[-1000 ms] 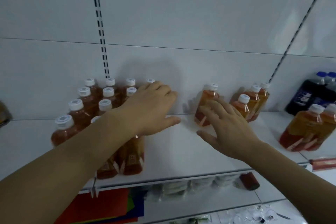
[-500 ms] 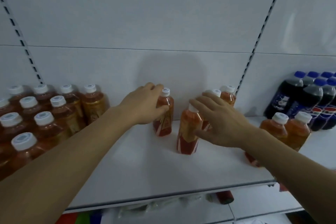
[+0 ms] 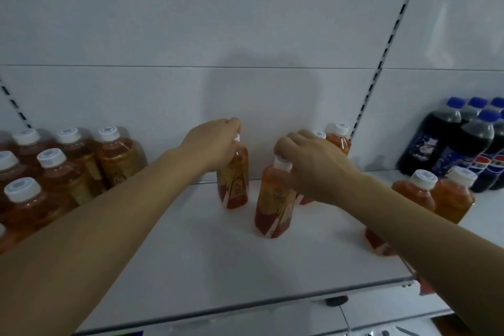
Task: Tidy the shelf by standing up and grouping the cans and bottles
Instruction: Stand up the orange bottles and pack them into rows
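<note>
— What colours do we see on the white metal shelf (image 3: 207, 259)?

— We see clear plastic bottles of orange-amber tea (image 3: 275, 200) with white caps and red-and-gold labels.

— And at the far right?

— We see dark cola bottles (image 3: 447, 142) with blue caps and red, white and blue labels, before a pale grey back panel (image 3: 191, 22).

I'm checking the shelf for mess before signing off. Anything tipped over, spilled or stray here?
No spill, nothing toppled. Two tea bottles stand apart mid-shelf from the left group: the left hand grips one, the right hand the other.
</note>
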### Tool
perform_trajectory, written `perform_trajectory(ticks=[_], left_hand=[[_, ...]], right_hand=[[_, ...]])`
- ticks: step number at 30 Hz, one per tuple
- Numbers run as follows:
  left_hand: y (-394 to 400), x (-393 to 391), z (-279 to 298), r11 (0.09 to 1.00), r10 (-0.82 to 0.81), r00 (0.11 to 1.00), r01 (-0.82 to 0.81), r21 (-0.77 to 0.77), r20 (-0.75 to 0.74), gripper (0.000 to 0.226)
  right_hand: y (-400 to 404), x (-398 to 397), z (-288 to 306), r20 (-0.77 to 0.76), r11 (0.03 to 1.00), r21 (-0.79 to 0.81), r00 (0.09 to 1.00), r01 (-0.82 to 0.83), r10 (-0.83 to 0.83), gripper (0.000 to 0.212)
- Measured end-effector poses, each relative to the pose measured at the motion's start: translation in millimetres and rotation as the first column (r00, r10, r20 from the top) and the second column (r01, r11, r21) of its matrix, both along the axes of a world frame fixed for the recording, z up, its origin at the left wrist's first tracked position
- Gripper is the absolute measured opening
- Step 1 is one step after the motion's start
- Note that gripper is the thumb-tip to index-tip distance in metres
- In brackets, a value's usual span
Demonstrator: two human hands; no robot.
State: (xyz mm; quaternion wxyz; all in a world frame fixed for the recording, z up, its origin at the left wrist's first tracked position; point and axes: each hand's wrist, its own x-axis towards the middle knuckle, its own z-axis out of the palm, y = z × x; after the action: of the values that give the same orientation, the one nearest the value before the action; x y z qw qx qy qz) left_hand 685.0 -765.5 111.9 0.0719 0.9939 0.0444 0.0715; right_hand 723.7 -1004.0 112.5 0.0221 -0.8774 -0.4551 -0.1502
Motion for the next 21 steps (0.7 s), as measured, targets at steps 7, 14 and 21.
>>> perform_trajectory(ticks=[7,14,21], left_hand=[[12.5,-26.9,12.4,0.995,-0.1,0.993,0.1,-0.008,-0.057,0.027],[51.0,-74.6,26.7,0.991,-0.08,0.99,0.091,0.093,-0.117,0.03],[105.0,-113.5,27.9,0.994,0.07,0.985,-0.056,0.094,-0.155,0.031]], right_hand=[[-16.6,7.3,-2.6,-0.103,0.951,-0.26,0.984,-0.168,0.146,0.101],[23.5,-3.7,-2.3,-0.057,0.964,-0.151,0.976,-0.218,0.211,0.082],[117.3,-29.3,-16.6,-0.064,0.974,-0.038,0.973,-0.224,0.221,0.086]])
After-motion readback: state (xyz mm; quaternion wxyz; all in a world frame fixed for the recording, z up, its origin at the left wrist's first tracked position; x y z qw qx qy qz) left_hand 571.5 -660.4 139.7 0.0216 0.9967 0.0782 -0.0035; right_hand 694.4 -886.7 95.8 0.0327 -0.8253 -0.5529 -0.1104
